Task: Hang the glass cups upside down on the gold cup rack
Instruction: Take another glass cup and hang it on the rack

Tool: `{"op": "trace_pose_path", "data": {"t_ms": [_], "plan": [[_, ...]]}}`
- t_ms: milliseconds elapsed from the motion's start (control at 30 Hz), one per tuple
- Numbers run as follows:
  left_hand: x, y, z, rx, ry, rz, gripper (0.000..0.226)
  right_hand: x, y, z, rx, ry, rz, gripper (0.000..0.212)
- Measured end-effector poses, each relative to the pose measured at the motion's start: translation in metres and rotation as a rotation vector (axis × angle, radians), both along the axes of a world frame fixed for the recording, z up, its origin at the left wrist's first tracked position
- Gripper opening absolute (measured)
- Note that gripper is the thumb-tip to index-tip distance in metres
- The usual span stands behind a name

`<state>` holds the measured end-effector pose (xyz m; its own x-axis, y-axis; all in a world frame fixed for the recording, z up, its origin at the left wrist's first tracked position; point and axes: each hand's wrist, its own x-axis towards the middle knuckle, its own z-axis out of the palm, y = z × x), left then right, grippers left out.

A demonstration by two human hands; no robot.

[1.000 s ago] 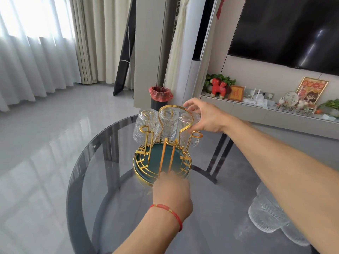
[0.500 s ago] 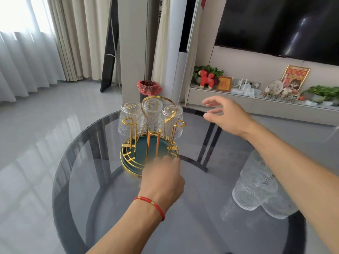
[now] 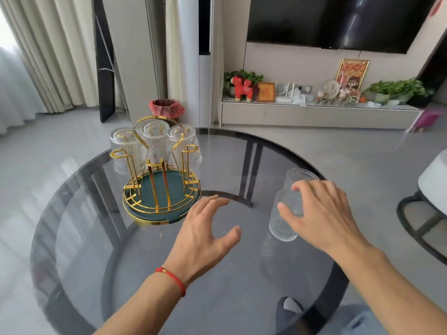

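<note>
The gold cup rack with a dark green base stands on the left of the round glass table. Three ribbed glass cups hang upside down on its far hooks: left cup, middle cup, right cup. Two near hooks are bare. My right hand curls around a ribbed glass cup standing on the table at the right. A second cup stands just behind it. My left hand hovers with fingers spread, right of the rack's base, holding nothing.
The smoked glass table has a dark rim and crossed legs beneath. A red-lined bin stands on the floor behind the rack. A low TV cabinet with ornaments runs along the far wall. A white stool is at the right.
My right hand left the rack, swung right and down, and closed around a cup on the table. My left hand let go of the rack's base and opened. The view turned right.
</note>
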<state>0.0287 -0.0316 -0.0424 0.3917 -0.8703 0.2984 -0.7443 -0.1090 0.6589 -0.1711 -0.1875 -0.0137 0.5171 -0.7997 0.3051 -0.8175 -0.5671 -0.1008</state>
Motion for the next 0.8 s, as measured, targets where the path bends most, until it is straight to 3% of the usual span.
{"op": "trace_pose_path", "data": {"t_ms": [167, 400, 633, 800], "plan": [[-0.006, 0.003, -0.004, -0.001, -0.01, -0.026, 0.056, -0.005, 0.0, -0.01, -0.06, 0.116, 0.041, 0.069], [-0.015, 0.005, -0.004, -0.002, -0.032, -0.056, 0.05, 0.001, 0.022, -0.006, -0.081, -0.152, 0.351, 0.073], [-0.018, 0.008, -0.006, -0.055, 0.066, -0.237, 0.075, 0.016, 0.037, -0.011, 0.218, -0.495, 0.563, 0.079], [-0.012, 0.009, -0.001, -0.124, 0.159, -0.11, 0.076, 0.041, 0.05, -0.012, 0.443, -0.615, 0.613, 0.08]]}}
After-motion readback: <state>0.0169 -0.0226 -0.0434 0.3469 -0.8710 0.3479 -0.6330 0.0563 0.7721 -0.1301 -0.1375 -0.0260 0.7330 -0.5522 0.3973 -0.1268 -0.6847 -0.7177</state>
